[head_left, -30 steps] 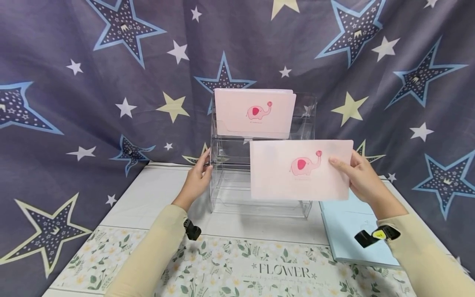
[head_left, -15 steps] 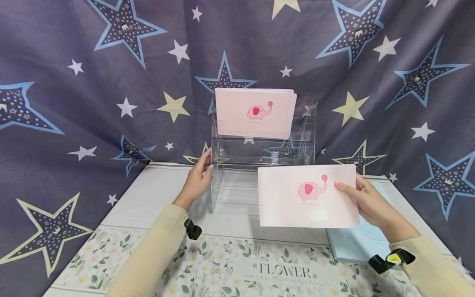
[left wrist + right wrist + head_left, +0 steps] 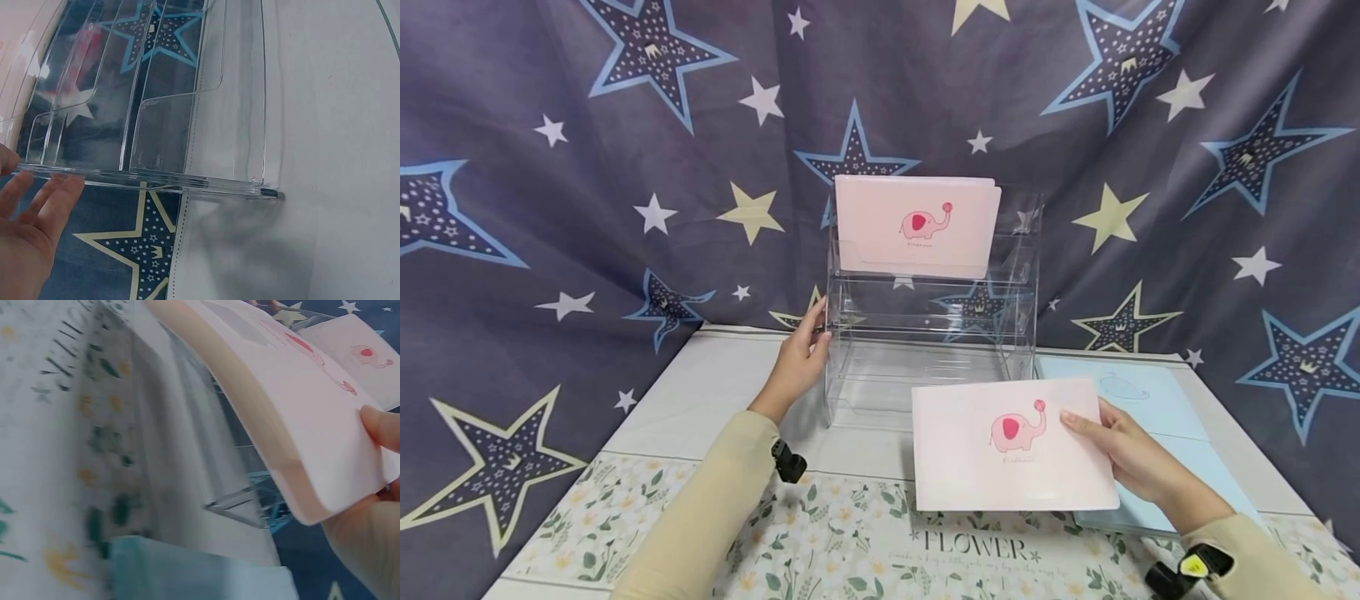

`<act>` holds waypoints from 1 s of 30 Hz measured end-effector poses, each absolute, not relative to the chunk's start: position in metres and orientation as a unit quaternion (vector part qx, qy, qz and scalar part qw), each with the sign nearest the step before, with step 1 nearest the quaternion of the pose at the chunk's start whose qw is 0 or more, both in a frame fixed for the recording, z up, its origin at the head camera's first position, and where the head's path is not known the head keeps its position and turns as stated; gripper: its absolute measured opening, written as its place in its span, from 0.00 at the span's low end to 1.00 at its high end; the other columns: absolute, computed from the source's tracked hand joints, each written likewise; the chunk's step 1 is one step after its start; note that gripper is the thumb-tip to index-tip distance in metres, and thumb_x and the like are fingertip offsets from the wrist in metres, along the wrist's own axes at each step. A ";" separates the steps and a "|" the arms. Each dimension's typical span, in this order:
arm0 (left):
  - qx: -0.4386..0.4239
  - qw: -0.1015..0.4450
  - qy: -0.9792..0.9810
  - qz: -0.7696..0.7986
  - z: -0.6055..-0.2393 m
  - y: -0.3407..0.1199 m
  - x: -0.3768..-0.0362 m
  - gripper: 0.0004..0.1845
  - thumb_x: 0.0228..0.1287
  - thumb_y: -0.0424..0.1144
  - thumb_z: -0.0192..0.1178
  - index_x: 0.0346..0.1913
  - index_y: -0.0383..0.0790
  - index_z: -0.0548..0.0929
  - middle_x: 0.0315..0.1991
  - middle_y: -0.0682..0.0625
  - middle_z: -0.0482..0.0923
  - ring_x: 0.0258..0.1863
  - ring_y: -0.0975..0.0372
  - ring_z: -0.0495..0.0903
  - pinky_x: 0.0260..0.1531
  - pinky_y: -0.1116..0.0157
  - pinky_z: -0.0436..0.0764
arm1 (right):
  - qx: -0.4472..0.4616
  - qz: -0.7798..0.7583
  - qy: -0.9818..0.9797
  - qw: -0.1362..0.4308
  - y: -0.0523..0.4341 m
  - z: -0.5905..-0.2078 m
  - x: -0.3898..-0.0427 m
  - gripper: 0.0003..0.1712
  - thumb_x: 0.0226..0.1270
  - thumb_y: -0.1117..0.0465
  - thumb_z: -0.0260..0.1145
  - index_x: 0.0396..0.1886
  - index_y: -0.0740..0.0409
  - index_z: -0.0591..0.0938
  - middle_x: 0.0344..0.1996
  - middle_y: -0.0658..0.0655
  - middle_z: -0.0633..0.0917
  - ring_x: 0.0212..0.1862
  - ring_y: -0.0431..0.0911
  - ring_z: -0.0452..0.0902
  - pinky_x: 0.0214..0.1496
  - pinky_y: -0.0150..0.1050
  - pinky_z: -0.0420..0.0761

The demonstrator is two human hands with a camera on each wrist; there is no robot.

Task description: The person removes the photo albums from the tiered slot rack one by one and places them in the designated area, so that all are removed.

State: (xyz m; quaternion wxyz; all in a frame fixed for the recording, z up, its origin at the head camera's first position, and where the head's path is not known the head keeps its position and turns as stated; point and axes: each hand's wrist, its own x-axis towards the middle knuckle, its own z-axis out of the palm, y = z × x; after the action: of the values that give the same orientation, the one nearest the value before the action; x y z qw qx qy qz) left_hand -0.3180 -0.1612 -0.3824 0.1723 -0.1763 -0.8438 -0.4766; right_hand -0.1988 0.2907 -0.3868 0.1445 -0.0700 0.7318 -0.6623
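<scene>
Lowered pink folder (image 3: 1011, 444), two total

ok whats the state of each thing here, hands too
clear rack: upright, lower tiers empty
top pink folder: standing in the rack's top tier
second pink folder: held low, outside the rack
blue folders: lying flat
left hand: steadying the rack's side
right hand: gripping the second folder's edge

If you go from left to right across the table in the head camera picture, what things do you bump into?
Left hand → clear plastic rack → pink elephant folder → right hand → blue folder lying on the table.
</scene>
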 end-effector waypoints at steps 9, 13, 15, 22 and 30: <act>-0.173 0.172 -0.846 -0.475 -0.384 -0.161 -0.317 0.31 0.78 0.33 0.50 0.80 0.46 0.56 0.70 0.35 0.67 0.58 0.41 0.77 0.54 0.49 0.81 | -0.045 -0.675 0.706 0.207 0.286 -0.418 -0.195 0.40 0.81 0.51 0.54 0.79 0.63 0.46 0.45 0.56 0.84 0.43 0.50 0.84 0.43 0.50 0.87; -0.172 0.171 -0.845 -0.477 -0.385 -0.161 -0.317 0.32 0.78 0.33 0.50 0.80 0.47 0.56 0.70 0.35 0.66 0.59 0.41 0.77 0.55 0.48 0.80 | -0.030 -0.677 0.700 0.227 0.283 -0.427 -0.195 0.43 0.80 0.50 0.55 0.79 0.62 0.44 0.46 0.56 0.84 0.44 0.50 0.84 0.44 0.48 0.86; -0.172 0.170 -0.844 -0.479 -0.385 -0.161 -0.317 0.32 0.78 0.33 0.50 0.80 0.47 0.56 0.71 0.35 0.66 0.59 0.42 0.77 0.55 0.49 0.81 | -0.025 -0.679 0.696 0.233 0.281 -0.430 -0.195 0.44 0.80 0.49 0.55 0.79 0.63 0.43 0.46 0.56 0.84 0.44 0.50 0.84 0.45 0.49 0.86; -0.177 0.175 -0.840 -0.482 -0.385 -0.162 -0.317 0.31 0.78 0.32 0.50 0.80 0.45 0.57 0.70 0.34 0.66 0.59 0.40 0.77 0.56 0.48 0.80 | -0.027 -0.686 0.681 0.254 0.279 -0.438 -0.199 0.45 0.81 0.50 0.54 0.79 0.66 0.41 0.47 0.57 0.83 0.45 0.49 0.83 0.48 0.49 0.86; -0.178 0.174 -0.842 -0.478 -0.383 -0.161 -0.317 0.31 0.78 0.33 0.50 0.80 0.45 0.56 0.71 0.35 0.65 0.60 0.40 0.76 0.56 0.47 0.79 | 0.009 -0.659 0.710 0.246 0.270 -0.439 -0.198 0.41 0.82 0.51 0.49 0.77 0.71 0.44 0.46 0.60 0.82 0.43 0.50 0.82 0.44 0.49 0.86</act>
State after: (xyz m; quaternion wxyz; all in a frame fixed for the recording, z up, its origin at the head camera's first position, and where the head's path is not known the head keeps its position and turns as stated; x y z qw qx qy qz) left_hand -0.3166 -0.1607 -0.3833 0.1740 -0.1780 -0.8422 -0.4782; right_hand -0.1976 0.2698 -0.4390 0.2457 0.0088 0.7105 -0.6594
